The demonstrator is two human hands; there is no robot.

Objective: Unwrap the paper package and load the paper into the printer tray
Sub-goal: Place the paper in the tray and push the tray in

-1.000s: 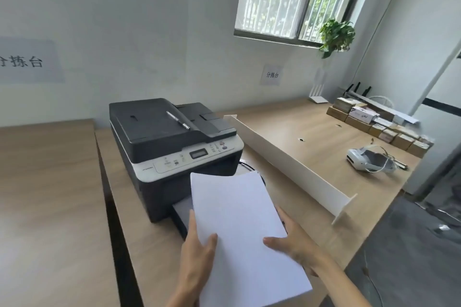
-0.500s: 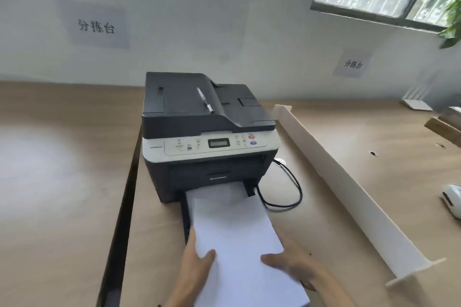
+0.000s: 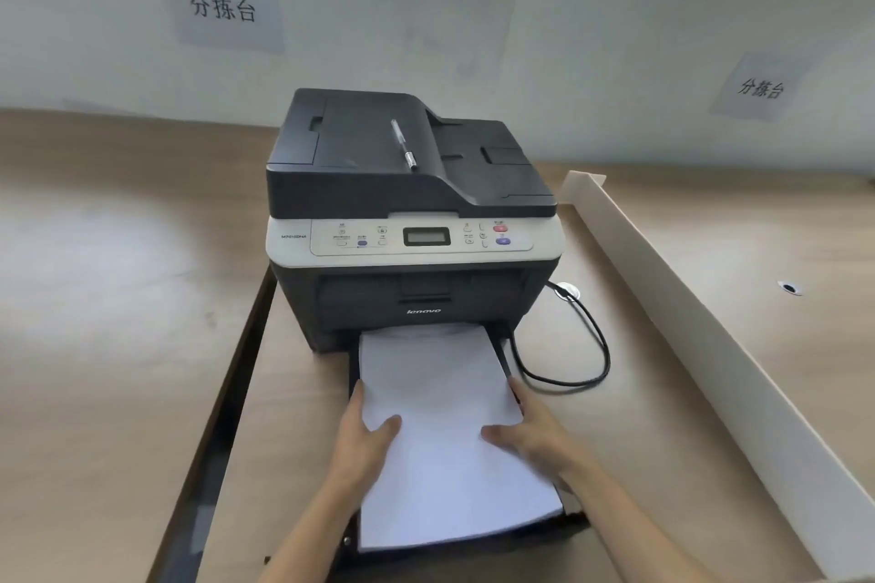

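Note:
A stack of white paper [image 3: 440,398] lies in the pulled-out black tray [image 3: 502,360] at the foot of the dark grey and white printer [image 3: 407,204]. Its far end reaches into the printer's slot. My left hand [image 3: 362,445] grips the stack's left edge, thumb on top. My right hand [image 3: 532,433] grips the right edge the same way. The near end of the stack curves slightly upward over the tray's front [image 3: 575,523].
A pen [image 3: 403,151] lies on the printer's lid. A black cable [image 3: 587,346] loops on the wooden desk to the right of the tray. A long white divider [image 3: 710,322] runs along the right. A dark gap [image 3: 227,412] separates this desk from the left one.
My view has turned from the right side of the room toward the printer and come closer. Both hands have lowered the paper stack from the air into the tray.

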